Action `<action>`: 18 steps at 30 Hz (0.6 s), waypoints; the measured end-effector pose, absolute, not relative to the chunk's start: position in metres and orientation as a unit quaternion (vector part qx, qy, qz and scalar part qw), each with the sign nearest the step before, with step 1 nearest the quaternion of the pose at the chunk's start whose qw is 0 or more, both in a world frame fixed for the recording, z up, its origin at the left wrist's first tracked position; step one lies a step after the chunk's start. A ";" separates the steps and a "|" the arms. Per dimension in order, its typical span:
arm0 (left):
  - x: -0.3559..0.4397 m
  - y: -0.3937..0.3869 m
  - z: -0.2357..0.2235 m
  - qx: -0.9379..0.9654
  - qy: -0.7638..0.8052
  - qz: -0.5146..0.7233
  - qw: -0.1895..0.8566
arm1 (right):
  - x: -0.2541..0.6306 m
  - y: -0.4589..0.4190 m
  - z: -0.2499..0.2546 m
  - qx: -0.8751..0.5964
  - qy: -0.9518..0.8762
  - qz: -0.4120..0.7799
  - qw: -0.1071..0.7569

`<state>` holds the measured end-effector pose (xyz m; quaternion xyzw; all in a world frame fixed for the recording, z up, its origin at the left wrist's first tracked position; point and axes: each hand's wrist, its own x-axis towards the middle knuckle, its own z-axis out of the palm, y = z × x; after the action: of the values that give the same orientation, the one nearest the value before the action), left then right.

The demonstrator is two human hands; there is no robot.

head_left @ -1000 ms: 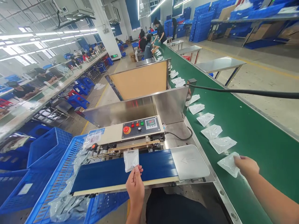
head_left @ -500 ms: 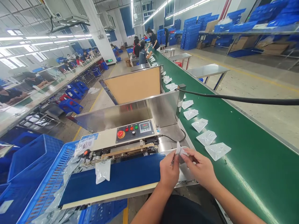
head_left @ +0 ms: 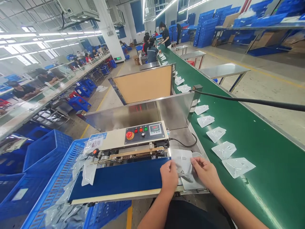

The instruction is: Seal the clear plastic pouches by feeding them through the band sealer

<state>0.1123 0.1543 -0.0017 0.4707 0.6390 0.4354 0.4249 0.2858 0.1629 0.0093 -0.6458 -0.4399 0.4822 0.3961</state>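
Note:
A pale plastic pouch [head_left: 183, 163] lies flat between my two hands, at the right end of a band sealing machine [head_left: 111, 141]. My left hand [head_left: 169, 176] pinches the pouch's left edge, beside the blue belt [head_left: 128, 178]. On the other side, my right hand [head_left: 205, 173] grips its right edge between thumb and forefinger. Printed marks show on the pouch's face. Another pouch [head_left: 89, 173] rides at the far left end of the blue belt, its top edge at the sealer.
A green conveyor [head_left: 269, 168] carries a row of pouches [head_left: 238, 167] on the right. A blue crate [head_left: 54, 187] with several pouches stands at the left. A black cable [head_left: 250, 100] crosses above the conveyor. Steel panels [head_left: 143, 109] rise behind the machine. Co-workers sit farther back.
The pouch, earlier held up and bunched at my fingertips, is now lowered and spread flat by the machine's right end. The other pouch has travelled left along the blue belt.

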 end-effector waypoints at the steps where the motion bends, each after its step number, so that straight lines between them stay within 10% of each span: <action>1: 0.112 0.159 -0.007 0.439 0.656 0.435 0.433 | 0.286 0.167 0.007 -0.662 -0.445 0.465 0.385; 18: 0.016 0.148 -0.024 0.251 0.715 0.519 0.396 | 0.244 0.222 -0.014 -0.641 -0.439 0.547 0.312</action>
<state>0.0155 0.1481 -0.0238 0.2510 0.7146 0.5191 0.3961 0.2443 0.2223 -0.0139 -0.6409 -0.4393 0.5467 0.3122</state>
